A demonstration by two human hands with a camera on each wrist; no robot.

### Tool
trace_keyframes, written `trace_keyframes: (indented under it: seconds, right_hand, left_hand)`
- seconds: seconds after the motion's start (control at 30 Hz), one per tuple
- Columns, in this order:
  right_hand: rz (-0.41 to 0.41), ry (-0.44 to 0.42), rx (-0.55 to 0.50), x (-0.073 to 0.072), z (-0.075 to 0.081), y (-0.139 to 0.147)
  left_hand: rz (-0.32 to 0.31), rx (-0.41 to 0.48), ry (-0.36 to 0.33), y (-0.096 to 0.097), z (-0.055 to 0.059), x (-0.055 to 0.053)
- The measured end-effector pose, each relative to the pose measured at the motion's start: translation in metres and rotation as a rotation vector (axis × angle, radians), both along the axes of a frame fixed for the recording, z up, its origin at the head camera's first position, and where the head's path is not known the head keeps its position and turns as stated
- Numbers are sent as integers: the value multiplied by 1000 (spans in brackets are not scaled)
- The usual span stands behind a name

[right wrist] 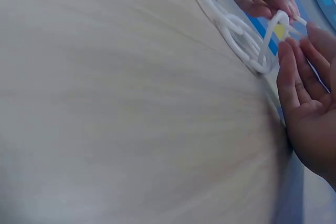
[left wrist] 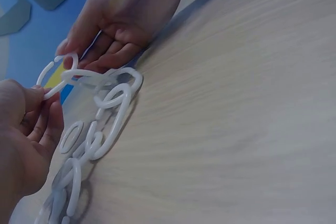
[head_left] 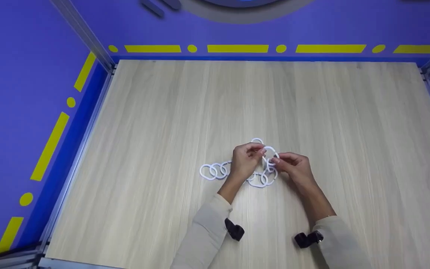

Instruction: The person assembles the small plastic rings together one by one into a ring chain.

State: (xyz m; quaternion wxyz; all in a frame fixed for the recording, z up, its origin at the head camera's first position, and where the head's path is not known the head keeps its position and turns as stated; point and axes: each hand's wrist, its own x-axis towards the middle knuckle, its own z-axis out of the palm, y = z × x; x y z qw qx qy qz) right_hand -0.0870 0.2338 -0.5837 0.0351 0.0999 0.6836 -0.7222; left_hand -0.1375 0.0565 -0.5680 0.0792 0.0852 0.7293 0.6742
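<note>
Between my hands is a white C-shaped plastic chain link (head_left: 271,148) with a small gap in its loop. My left hand (head_left: 245,160) pinches one side of it between thumb and fingertips. On the other side, my right hand (head_left: 298,169) pinches the same link near its gap, thumb and fingers together. From it a chain of white links (left wrist: 119,124) hangs down to the table and runs leftward, partly hidden behind the left hand in the head view. A separate white link (left wrist: 72,137) lies just beyond the left hand.
The light wood table (head_left: 162,112) spreads around the hands. Blue panels with yellow marks (head_left: 237,48) stand along its back and left side. Black wrist mounts (head_left: 234,229) sit at both sleeves.
</note>
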Motion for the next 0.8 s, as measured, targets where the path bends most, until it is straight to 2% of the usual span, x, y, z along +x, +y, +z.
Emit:
trace_keyframes:
  seconds: [0.13, 0.23, 0.33, 0.43, 0.63, 0.73, 0.8]
  right_hand:
    - [-61, -27, -20, -1, 1, -1]
    - [-71, -44, -26, -1, 1, 1]
    - [-72, -46, -25, -1, 1, 2]
    - [-71, -37, -10, -1, 1, 3]
    - [-66, -32, 10, 0, 1, 3]
    - [-53, -36, 26, -1, 0, 2]
    - [-47, -40, 36, -1, -1, 2]
  left_hand:
    - [-17, 6, -6, -2, -1, -5]
    - [3, -36, -5, -10, 1, -15]
    - [51, -189, 54, -21, 3, -28]
    - [88, -416, 102, -28, 6, -36]
    - [36, -756, 90, -20, 7, -37]
    - [16, -874, 90, -13, 7, -36]
    - [17, -921, 90, -10, 8, -36]
